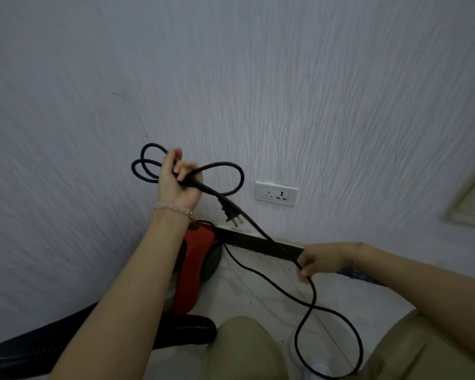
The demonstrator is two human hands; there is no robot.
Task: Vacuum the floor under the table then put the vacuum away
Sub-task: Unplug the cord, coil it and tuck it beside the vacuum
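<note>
We see a pale tiled floor [244, 297] carrying a red canister vacuum [196, 259], its black ribbed hose [187, 329] and slack power cord [296, 340].

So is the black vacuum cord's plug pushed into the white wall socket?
No, the plug of the black cord dangles free below the left hand, apart from the white wall socket.

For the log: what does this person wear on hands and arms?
No sleeves or gloves show. The left hand has a pale pink beaded bracelet with a small gold charm at its wrist; the right hand has a thin faint band there, too blurred to identify.
</note>
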